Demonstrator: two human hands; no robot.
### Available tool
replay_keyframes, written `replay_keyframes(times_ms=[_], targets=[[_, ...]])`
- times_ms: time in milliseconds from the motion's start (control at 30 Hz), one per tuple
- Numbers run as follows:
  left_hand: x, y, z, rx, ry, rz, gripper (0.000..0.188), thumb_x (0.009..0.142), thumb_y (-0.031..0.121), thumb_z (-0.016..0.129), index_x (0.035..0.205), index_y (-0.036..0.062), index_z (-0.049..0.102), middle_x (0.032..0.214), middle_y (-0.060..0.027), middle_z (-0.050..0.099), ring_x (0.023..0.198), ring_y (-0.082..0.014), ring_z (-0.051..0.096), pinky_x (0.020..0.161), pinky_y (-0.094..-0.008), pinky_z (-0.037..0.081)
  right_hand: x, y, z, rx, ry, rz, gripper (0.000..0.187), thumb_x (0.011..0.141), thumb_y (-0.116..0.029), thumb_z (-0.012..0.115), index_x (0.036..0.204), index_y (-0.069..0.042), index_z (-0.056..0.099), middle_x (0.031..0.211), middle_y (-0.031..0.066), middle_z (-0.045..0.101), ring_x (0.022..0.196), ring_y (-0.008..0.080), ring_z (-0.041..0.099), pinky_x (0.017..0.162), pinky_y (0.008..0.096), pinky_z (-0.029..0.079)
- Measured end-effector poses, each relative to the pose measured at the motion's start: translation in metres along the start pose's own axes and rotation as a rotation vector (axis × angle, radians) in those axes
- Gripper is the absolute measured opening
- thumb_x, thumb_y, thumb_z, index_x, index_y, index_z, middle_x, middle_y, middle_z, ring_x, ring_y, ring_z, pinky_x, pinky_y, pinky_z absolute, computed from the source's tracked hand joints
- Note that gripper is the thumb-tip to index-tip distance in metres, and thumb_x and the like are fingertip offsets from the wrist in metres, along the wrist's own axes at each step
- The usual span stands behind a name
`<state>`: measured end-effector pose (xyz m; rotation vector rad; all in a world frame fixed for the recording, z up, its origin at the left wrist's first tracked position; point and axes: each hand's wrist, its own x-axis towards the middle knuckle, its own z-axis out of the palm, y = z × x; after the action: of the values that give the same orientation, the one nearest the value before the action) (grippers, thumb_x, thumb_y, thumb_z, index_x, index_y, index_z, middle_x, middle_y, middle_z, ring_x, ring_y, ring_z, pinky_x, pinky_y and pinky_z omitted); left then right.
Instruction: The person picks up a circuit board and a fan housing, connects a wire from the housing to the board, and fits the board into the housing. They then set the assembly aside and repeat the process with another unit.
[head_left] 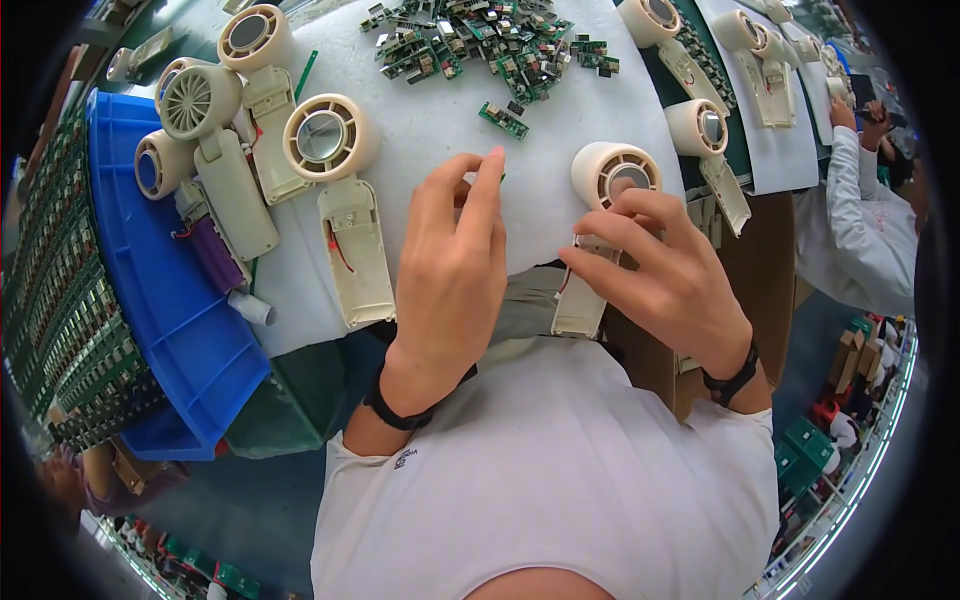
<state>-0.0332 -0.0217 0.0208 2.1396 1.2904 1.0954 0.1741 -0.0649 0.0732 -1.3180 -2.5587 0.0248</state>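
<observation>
My left hand (pixel 452 255) is above the white work surface with its fingers drawn together. A green sliver shows at its fingertips, apparently the edge of a small circuit board, mostly hidden behind the fingers. My right hand (pixel 665 262) is closed over the neck of a cream handheld fan (pixel 590 172). Its fingers partly cover the round head and the top of the opened handle, which points toward me. A single green circuit board (pixel 503 120) lies just beyond my left fingertips. Left of that hand rests another fan (pixel 335 140) with an open handle shell (pixel 357 260) and a red wire inside.
A pile of circuit boards (pixel 490 45) covers the far middle. More fans (pixel 202 105) crowd the left, beside a blue bin (pixel 165 300) and racked green boards (pixel 70 290). Other fan parts (pixel 700 130) stand at right, where a co-worker's sleeve (pixel 850 195) shows.
</observation>
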Motion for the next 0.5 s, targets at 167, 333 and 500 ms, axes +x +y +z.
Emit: replay_keyframes(times_ms=[167,333,500], targets=[[0.001,0.012,-0.01,-0.007,-0.115,-0.03,0.033,0.086,-0.01,0.069,0.117,-0.0007,0.065,0.105,-0.0126,0.066,0.09,-0.0266,0.067,0.082,-0.0356,0.054,0.001,0.007,0.007,-0.041,0.072,-0.077,0.042,0.061,-0.007,0.081,0.102,-0.016,0.078,0.109,-0.0015,0.065,0.106,0.0229,0.058,0.085,0.0349,0.054],[-0.017,0.014,-0.015,-0.585,-0.17,-0.136,0.025,0.087,-0.013,0.069,0.106,-0.0007,0.062,0.106,-0.0131,0.07,0.097,-0.021,0.069,0.09,-0.0325,0.053,0.007,0.017,0.008,0.0,0.154,-0.073,0.046,0.06,-0.007,0.081,0.104,-0.017,0.078,0.109,-0.0017,0.066,0.107,0.0228,0.057,0.083,0.0332,0.053],[-0.024,0.008,-0.006,-0.834,-0.058,-0.207,0.025,0.087,-0.015,0.069,0.104,-0.0002,0.059,0.109,-0.015,0.07,0.101,-0.0197,0.068,0.094,-0.0335,0.053,0.013,0.004,0.007,0.093,0.26,0.102,0.04,0.066,-0.004,0.082,0.105,-0.013,0.078,0.094,-0.0009,0.067,0.086,0.0175,0.06,0.068,0.0281,0.051]])
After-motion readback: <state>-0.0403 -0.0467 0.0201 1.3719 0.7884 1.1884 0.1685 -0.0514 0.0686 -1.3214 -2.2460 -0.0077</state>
